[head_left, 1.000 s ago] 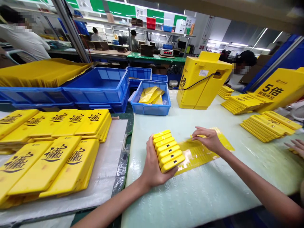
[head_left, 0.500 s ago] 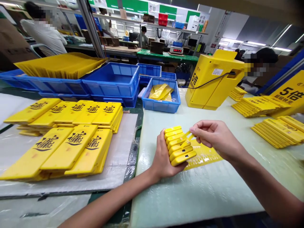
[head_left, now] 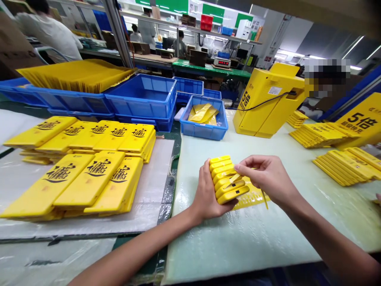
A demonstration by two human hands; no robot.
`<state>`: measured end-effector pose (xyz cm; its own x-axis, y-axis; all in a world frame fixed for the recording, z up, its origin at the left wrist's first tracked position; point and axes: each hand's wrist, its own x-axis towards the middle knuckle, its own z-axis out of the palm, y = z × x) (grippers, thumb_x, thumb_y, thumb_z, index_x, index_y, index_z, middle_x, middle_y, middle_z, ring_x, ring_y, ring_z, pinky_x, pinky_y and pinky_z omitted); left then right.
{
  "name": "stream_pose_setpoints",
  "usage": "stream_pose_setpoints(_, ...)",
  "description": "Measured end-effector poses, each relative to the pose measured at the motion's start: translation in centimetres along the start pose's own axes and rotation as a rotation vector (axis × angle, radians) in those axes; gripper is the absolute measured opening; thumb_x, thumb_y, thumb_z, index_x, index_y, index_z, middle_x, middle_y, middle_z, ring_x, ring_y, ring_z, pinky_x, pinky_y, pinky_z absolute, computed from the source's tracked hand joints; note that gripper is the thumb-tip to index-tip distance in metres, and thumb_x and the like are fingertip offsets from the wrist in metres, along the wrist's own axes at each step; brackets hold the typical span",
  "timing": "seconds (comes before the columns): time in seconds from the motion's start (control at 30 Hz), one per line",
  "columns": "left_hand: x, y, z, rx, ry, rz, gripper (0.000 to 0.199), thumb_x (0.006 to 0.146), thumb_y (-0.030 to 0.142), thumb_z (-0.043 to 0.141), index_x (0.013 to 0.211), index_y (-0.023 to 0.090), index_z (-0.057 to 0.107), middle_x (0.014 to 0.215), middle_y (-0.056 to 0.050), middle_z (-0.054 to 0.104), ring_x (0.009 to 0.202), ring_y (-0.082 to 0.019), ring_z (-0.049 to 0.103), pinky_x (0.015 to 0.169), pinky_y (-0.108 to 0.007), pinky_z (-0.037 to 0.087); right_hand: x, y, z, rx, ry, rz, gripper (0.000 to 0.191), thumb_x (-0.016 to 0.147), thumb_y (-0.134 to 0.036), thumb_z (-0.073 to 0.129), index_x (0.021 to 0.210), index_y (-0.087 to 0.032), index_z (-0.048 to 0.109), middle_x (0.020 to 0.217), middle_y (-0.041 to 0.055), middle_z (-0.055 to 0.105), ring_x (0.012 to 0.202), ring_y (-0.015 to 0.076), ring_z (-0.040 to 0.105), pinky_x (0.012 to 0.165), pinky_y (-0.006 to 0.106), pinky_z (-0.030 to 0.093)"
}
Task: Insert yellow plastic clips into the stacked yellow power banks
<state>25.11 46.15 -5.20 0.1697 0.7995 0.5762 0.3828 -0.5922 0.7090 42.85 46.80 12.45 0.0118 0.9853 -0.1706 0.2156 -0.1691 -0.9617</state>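
Observation:
My left hand (head_left: 208,194) is wrapped round a stack of several yellow power banks (head_left: 223,174), their port ends turned toward my right. Over those ends my right hand (head_left: 264,171) pinches a thin yellow strip (head_left: 230,182), which lies slantwise near the lower power banks. Another narrow yellow strip (head_left: 264,199) hangs below my right fingers. Behind and under the hands, a yellow sheet with cut-out strips (head_left: 248,200) lies on the pale green mat (head_left: 238,246).
Stacked yellow power banks with black characters (head_left: 98,167) cover the left side. Blue bins (head_left: 143,95) stand behind, one smaller blue bin (head_left: 205,129) holding yellow sheets. A yellow box (head_left: 264,103) and more stacks (head_left: 345,167) are at right. A person (head_left: 327,79) is at back right.
My right hand has moved slightly down and left, and the strip now lies lower across the power bank ends. A second strip now hangs below that hand. My left hand keeps its hold.

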Motion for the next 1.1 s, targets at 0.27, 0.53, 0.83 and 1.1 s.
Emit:
stream_pose_setpoints(0.27, 0.0, -0.1, 0.0, 0.004, -0.005, -0.009, 0.154, 0.078, 0.067, 0.098, 0.18, 0.025, -0.01, 0.169, -0.027, 0.034, 0.16, -0.055, 0.044, 0.131, -0.081, 0.043, 0.8, 0.1, -0.2, -0.129, -0.055, -0.041, 0.035, 0.063, -0.043, 0.091, 0.073, -0.011, 0.08, 0.077, 0.0083, 0.076, 0.067, 0.0096, 0.063, 0.06, 0.017, 0.048)
stream_pose_setpoints(0.53, -0.1, -0.1, 0.1, 0.013, 0.014, 0.015, 0.15, 0.082, 0.07, 0.095, 0.182, 0.025, -0.009, 0.169, -0.027, 0.034, 0.16, -0.056, 0.043, 0.132, -0.082, 0.041, 2.4, -1.4, -3.9, -0.441, -0.085, -0.095, 0.049, 0.063, -0.049, 0.1, 0.092, -0.01, 0.091, 0.076, 0.0098, 0.077, 0.065, 0.0106, 0.063, 0.055, 0.018, 0.04)
stream_pose_setpoints(0.83, -0.1, -0.3, 0.1, -0.026, 0.016, 0.021, 0.15, 0.081, 0.068, 0.096, 0.183, 0.023, -0.006, 0.172, -0.028, 0.035, 0.162, -0.054, 0.043, 0.132, -0.079, 0.043, 0.2, 0.3, -1.3, -0.133, 0.067, -0.174, 0.054, 0.06, -0.052, 0.108, 0.09, -0.012, 0.086, 0.089, 0.0118, 0.08, 0.073, 0.0154, 0.073, 0.064, 0.021, 0.058)
stream_pose_setpoints(1.1, -0.1, 0.0, 0.0, 0.014, -0.01, 0.007, 0.154, 0.08, 0.069, 0.097, 0.181, 0.025, -0.011, 0.171, -0.028, 0.032, 0.16, -0.055, 0.044, 0.13, -0.08, 0.045, 0.0, 0.7, -0.2, -0.134, -0.026, -0.157, 0.045, 0.068, -0.044, 0.101, 0.093, -0.01, 0.086, 0.083, 0.0106, 0.078, 0.071, 0.0137, 0.071, 0.062, 0.019, 0.057)
